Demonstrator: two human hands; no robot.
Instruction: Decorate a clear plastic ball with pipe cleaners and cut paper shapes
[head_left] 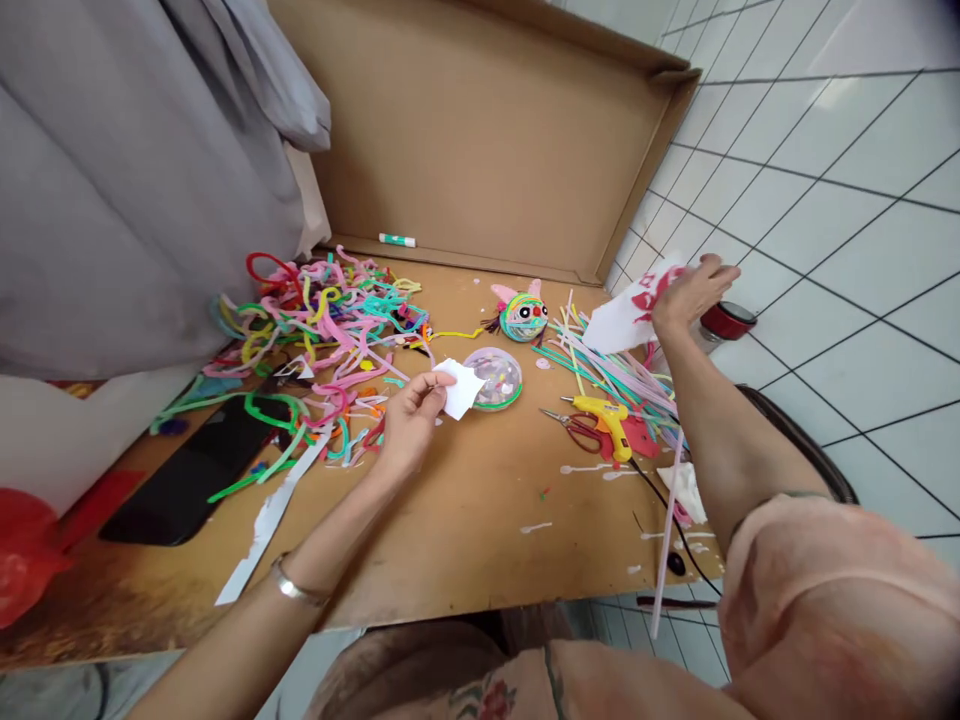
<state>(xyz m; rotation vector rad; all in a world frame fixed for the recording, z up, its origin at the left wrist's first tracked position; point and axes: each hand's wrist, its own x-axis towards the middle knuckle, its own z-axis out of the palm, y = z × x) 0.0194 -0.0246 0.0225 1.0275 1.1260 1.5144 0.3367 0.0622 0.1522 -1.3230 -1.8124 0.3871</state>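
- Peach-coloured sleeve (814, 580) and the right forearm lie nearest the camera, the arm reaching out over the right edge of the wooden table (450, 540)
- Left hand (411, 415) pinches a white paper scrap (460, 390) between thumb and fingers; the scrap is near the middle of the table, overlapping the left rim of a clear round bowl (498, 376) in view, though I cannot tell whether they touch
- Right hand (688, 290) is over a white sheet (619, 318) with red marks, above a bundle of straight stems (615, 365); its fingers reach away to the right, and whether they close on the sheet I cannot tell
- Risk, as I judge it: a loose pinch could drop the scrap, or its corner could catch the bowl's rim and bend; a low sweep of the right arm could scatter the stems or snag the cord of the yellow glue gun (611, 420), beside the scissors (581, 430)
- One corner of the scrap points right, across the bowl; it looks nearly as tall as wide, so no long axis is clear
- Sheet's long axis slants from upper right down to lower left
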